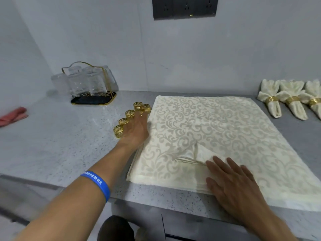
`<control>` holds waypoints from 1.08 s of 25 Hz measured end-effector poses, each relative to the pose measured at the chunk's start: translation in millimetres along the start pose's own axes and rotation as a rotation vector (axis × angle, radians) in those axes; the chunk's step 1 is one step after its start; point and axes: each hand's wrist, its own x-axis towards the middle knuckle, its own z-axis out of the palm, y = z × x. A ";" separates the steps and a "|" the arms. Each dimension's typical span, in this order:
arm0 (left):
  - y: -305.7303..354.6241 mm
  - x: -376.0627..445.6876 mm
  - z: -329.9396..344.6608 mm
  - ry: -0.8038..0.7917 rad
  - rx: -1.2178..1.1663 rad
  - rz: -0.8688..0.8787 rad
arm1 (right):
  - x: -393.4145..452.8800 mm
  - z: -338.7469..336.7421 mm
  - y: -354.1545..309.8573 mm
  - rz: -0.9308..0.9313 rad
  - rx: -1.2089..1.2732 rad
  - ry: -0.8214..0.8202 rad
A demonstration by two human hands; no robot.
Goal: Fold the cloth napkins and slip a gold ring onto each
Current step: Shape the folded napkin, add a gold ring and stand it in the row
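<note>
A stack of cream patterned cloth napkins lies flat on the grey counter. The top napkin has a small folded pleat near its front. My right hand rests flat on the front of the stack, fingers straight, beside the pleat. My left hand reaches out at the stack's left edge, its fingers over a row of several gold rings; the fingertips are blurred. Three folded napkins with gold rings lie at the far right.
A gold wire rack of upturned glasses stands at the back left on a dark tray. A pink cloth lies at the far left. A dark socket panel is on the wall. The counter's front edge runs below my hands.
</note>
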 end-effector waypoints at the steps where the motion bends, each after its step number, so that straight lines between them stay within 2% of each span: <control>1: -2.6 5.0 2.7 -0.007 0.015 -0.022 | 0.8 0.2 0.8 -0.008 0.000 0.000; 5: -17.2 13.8 15.7 -0.066 0.053 0.022 | -0.4 -0.3 1.1 -0.006 0.018 0.014; 8: -9.1 9.0 6.4 0.041 -0.021 0.027 | 0.5 -6.4 -1.6 0.004 0.024 -0.026; 9: 4.0 1.3 0.0 0.125 -0.072 0.100 | 0.6 -9.0 -3.0 0.012 0.034 -0.053; 11: 47.4 -28.6 -11.0 0.244 -0.211 0.400 | 1.0 -10.7 -3.1 0.016 0.055 -0.095; 13: 92.9 -67.8 -9.7 0.229 -0.307 0.699 | 1.6 -13.0 -1.8 0.001 0.083 -0.140; 15: 119.3 -90.9 0.2 0.140 -0.300 0.810 | 2.3 -15.0 -2.4 -0.024 0.106 -0.164; 17: 128.8 -94.6 14.8 0.048 -0.277 0.793 | 2.7 -13.7 0.9 -0.027 0.152 -0.211; 18: 128.3 -92.4 19.9 0.024 -0.272 0.783 | 2.2 -13.1 0.5 -0.019 0.206 -0.194; 19: 127.1 -90.2 22.9 0.013 -0.263 0.794 | 1.8 -13.6 -1.6 0.008 0.287 -0.104; 21: 126.0 -86.6 23.5 0.036 -0.243 0.863 | 6.5 -9.4 -3.8 0.076 0.389 0.186; 22: 126.1 -85.7 22.7 0.056 -0.237 0.898 | 12.6 -8.5 -3.5 0.086 0.329 0.268; 24: 126.4 -85.9 19.9 0.073 -0.231 0.921 | 25.0 -9.6 -3.0 0.068 0.165 0.257; 27: 122.8 -87.8 17.8 0.018 -0.279 0.891 | 40.1 -11.4 -0.4 0.036 -0.009 0.270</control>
